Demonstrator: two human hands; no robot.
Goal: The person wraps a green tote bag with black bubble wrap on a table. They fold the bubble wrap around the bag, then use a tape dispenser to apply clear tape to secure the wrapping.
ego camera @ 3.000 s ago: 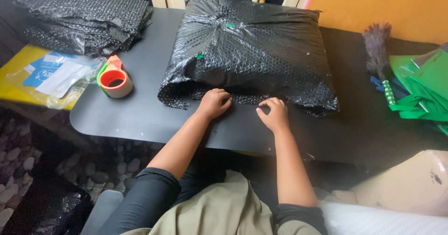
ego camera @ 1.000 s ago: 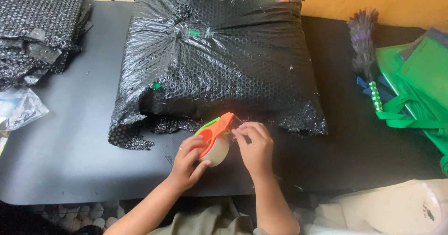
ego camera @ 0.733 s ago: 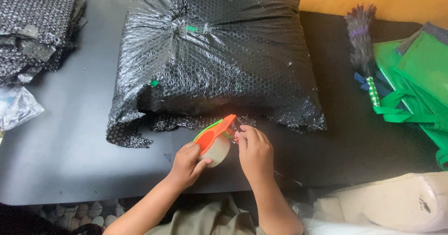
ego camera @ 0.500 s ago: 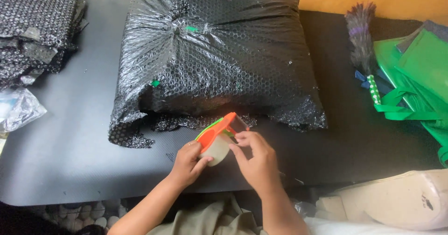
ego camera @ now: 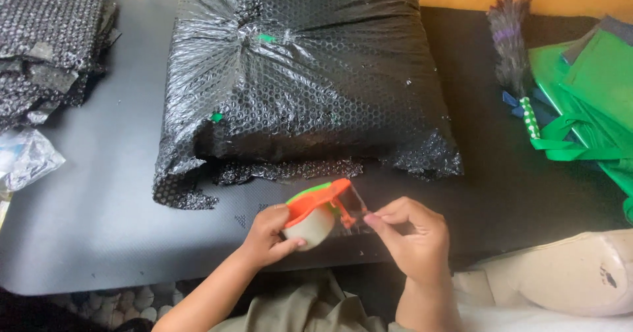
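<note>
A big parcel wrapped in black bubble wrap (ego camera: 297, 81) lies on the dark table (ego camera: 86, 200), with small green tape bits on it. Just in front of its near edge, my left hand (ego camera: 269, 234) grips an orange and green tape dispenser (ego camera: 316, 212) holding a clear tape roll. My right hand (ego camera: 412, 236) pinches the free end of the clear tape (ego camera: 361, 218) right beside the dispenser's cutter. Both hands hover over the table's near edge.
A stack of folded black bubble wrap (ego camera: 46, 42) sits at the far left, with a clear plastic bag (ego camera: 23, 160) below it. A small brush (ego camera: 511, 48) and green fabric bags (ego camera: 587, 94) lie at the right. A beige cushion (ego camera: 560, 279) is at the lower right.
Three seconds ago both hands pressed the parcel's near edge and the dispenser sat at the left. Since then my left hand holds the dispenser, and my right hand has pinched the tape end.
</note>
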